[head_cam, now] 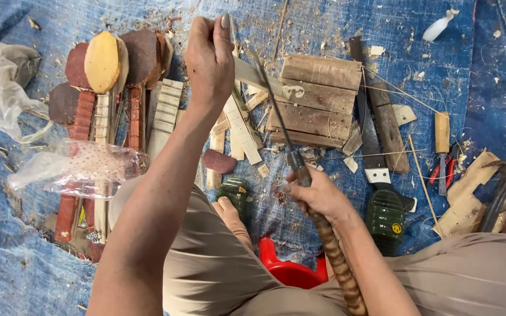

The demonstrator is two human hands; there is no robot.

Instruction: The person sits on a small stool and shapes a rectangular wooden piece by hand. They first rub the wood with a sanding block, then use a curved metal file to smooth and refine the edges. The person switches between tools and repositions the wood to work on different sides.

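Note:
My left hand (209,58) is raised and closed around one end of a pale wooden strip (256,75) that slants out to the right. My right hand (314,193) grips the long striped handle (338,263) of a knife. Its thin dark blade (273,99) runs up and left, lying against the strip just right of my left hand. A curled shaving hangs at the strip's far end. Below the strip sits a block of weathered wooden planks (314,99).
Small wooden stringed instruments (103,88) lie in a row at left beside a clear plastic bag (77,169). A handsaw (370,140), chisel (442,146), red pliers and a hammer (502,193) lie at right. Green sandals (385,216), a red stool and wood chips cover the blue tarp.

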